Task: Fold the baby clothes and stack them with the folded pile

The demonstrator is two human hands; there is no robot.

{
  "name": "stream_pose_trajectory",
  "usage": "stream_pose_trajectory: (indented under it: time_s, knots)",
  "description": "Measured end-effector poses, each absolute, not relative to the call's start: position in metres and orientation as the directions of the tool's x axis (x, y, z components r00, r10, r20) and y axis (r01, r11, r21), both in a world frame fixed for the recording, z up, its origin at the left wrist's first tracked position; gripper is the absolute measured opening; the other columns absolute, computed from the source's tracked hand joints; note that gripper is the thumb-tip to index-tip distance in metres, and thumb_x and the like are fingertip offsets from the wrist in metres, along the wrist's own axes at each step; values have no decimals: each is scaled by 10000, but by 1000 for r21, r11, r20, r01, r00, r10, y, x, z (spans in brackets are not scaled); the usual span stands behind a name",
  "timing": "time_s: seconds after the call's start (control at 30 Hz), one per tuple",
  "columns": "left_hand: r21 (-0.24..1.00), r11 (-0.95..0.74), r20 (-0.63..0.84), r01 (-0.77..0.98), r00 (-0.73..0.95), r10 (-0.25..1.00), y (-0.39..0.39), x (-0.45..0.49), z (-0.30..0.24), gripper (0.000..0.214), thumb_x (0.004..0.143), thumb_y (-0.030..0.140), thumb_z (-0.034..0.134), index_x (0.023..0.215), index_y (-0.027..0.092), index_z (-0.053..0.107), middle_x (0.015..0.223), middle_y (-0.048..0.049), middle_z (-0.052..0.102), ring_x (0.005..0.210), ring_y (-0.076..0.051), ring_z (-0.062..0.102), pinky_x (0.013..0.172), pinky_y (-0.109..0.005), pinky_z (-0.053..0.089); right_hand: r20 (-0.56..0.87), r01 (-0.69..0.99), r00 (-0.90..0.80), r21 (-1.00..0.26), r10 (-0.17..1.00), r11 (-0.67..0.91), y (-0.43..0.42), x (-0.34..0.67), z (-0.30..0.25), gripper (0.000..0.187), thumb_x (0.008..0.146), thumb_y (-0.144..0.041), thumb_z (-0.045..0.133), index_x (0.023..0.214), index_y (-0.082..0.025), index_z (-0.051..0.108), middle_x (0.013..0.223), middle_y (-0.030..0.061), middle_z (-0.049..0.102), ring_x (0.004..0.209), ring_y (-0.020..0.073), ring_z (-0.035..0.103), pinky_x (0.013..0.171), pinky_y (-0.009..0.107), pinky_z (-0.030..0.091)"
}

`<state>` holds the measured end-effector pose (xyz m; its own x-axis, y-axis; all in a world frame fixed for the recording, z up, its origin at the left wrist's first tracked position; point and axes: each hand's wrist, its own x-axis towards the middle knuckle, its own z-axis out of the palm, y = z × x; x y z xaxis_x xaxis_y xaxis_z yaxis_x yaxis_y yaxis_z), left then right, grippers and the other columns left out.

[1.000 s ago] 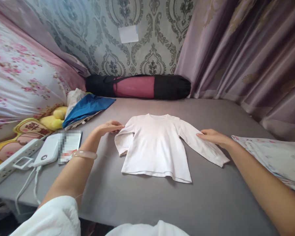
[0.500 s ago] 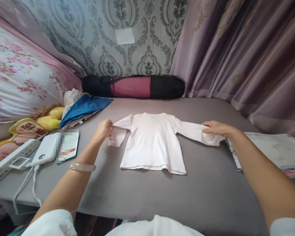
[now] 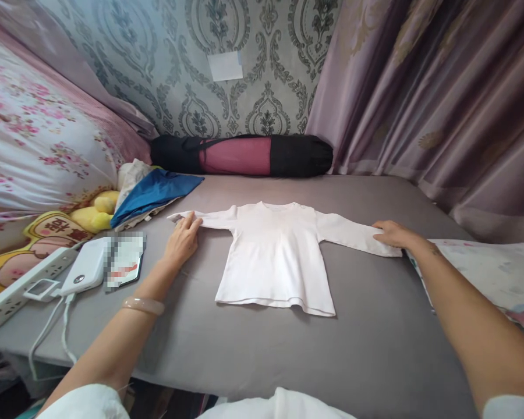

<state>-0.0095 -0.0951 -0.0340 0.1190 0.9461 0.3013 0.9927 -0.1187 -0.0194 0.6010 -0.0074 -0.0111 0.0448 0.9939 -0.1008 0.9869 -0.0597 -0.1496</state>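
A small white long-sleeved shirt [image 3: 276, 256] lies face up on the grey bed sheet [image 3: 340, 361], both sleeves stretched out sideways. My left hand [image 3: 181, 238] rests flat on the end of the shirt's left sleeve, fingers stretched out. My right hand [image 3: 390, 233] lies on the cuff of the right sleeve, fingers extended and flat. A pale bangle sits on my left wrist.
A black and pink rolled bag [image 3: 242, 155] lies against the patterned wall. Blue cloth [image 3: 155, 191], a yellow plush toy [image 3: 96, 210], a phone [image 3: 123, 261], a white power bank [image 3: 84, 272] and a power strip [image 3: 13, 291] sit left. Floral fabric [image 3: 484, 276] lies right, curtains behind.
Both sleeves, folded or bunched a second ago, have been pulled outward and laid straight. My hands went from pinching the sleeves to lying flat on their ends.
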Motion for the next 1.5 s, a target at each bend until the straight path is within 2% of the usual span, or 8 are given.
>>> stream_pose_trajectory:
  time_s: [0.2, 0.37, 0.43, 0.53, 0.67, 1.13, 1.4, 1.5]
  knots:
    - [76, -78, 222, 994, 59, 973, -90, -19, -46, 450, 917, 162, 306, 1317, 125, 509, 1444, -161, 467, 1350, -265, 425, 1129, -421, 332, -200, 975, 222, 65, 954, -213, -21, 581, -2, 389, 889, -156, 511, 1258, -157, 634, 1195, 220, 638, 1052, 292, 615, 816, 373, 423]
    - [102, 16, 209, 995, -38, 977, -107, -11, -32, 482, 927, 248, 346, 1385, 146, 456, 1531, -190, 325, 1257, -303, 513, 977, -430, 464, 185, 971, 77, 209, 980, -116, -61, 542, 1, 362, 891, -104, 393, 1155, -111, 641, 1191, 210, 608, 1111, 303, 550, 879, 388, 388]
    - [147, 72, 240, 986, -107, 965, -119, -2, -23, 474, 910, 314, 389, 1334, 140, 511, 1444, -205, 424, 1121, -294, 592, 892, -412, 496, 200, 991, 56, 108, 978, -79, -81, 522, 4, 325, 919, -190, 391, 1095, -132, 658, 1117, 186, 643, 1025, 278, 580, 799, 337, 398]
    - [262, 106, 116, 959, -140, 983, -136, 18, -13, 422, 872, 432, 429, 1033, 138, 685, 1021, -141, 656, 875, -246, 636, 824, -360, 493, -50, 983, -20, -181, 999, 11, -112, 490, 4, 360, 926, -401, 415, 808, -187, 679, 783, 75, 673, 708, 195, 583, 609, 273, 355]
    - [391, 75, -94, 917, -41, 995, -158, 47, -10, 481, 795, 582, 483, 747, 160, 708, 765, -92, 659, 773, -232, 605, 721, -310, 467, -239, 926, -120, -377, 964, 21, -151, 458, -1, 437, 866, -526, 474, 631, -188, 622, 574, 8, 570, 552, 137, 486, 530, 253, 280]
    - [655, 221, -266, 723, -53, 962, -181, 70, -5, 429, 637, 603, 657, 645, 178, 598, 520, 49, 430, 523, -107, 367, 492, -226, 235, -345, 888, -119, -457, 931, -56, -182, 450, 4, 244, 731, -390, 543, 589, -192, 548, 528, -40, 500, 524, 105, 453, 482, 228, 255]
    - [679, 261, -307, 687, -57, 950, -174, 61, -1, 481, 547, 576, 748, 780, 177, 617, 641, 18, 595, 617, -152, 542, 527, -229, 355, -386, 886, -203, -465, 900, 0, -176, 463, 9, 309, 774, -442, 555, 600, -187, 553, 518, -38, 500, 501, 107, 452, 483, 235, 266]
    - [716, 347, -341, 606, -129, 931, -163, 69, 3, 583, 576, 574, 744, 977, 173, 608, 748, -11, 654, 680, -173, 611, 595, -253, 450, -247, 877, -165, -480, 955, 27, -159, 465, 12, 310, 836, -450, 537, 720, -181, 635, 647, -5, 619, 584, 131, 532, 539, 237, 330]
